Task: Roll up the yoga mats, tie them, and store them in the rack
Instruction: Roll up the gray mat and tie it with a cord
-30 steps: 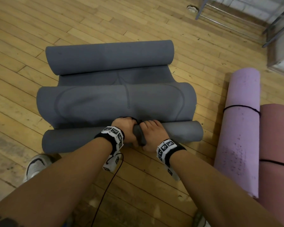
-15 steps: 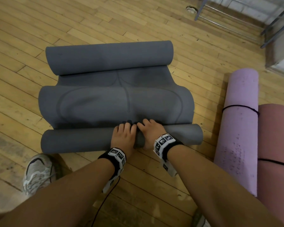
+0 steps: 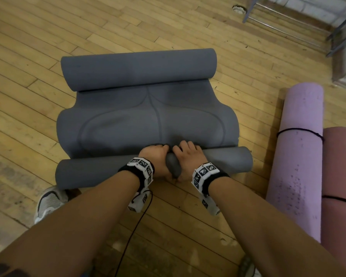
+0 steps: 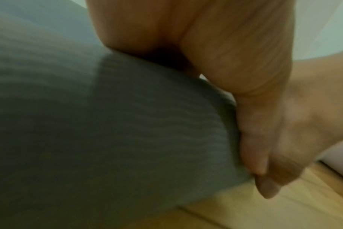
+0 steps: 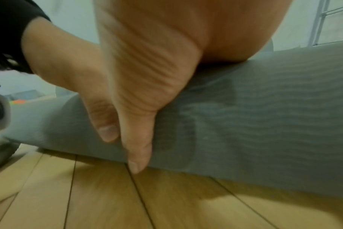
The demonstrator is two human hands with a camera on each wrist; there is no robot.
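Hands side by side at mid-roll: left hand and right hand both curl around the near rolled end of the grey mat on the floor. Purple mat, tied, lies right.

Both forearms were bare. Each wrist wore a black band carrying white blocks printed with black square markers, and a thin black cable trailed from the left one. A grey-and-white sneaker covered the left foot.
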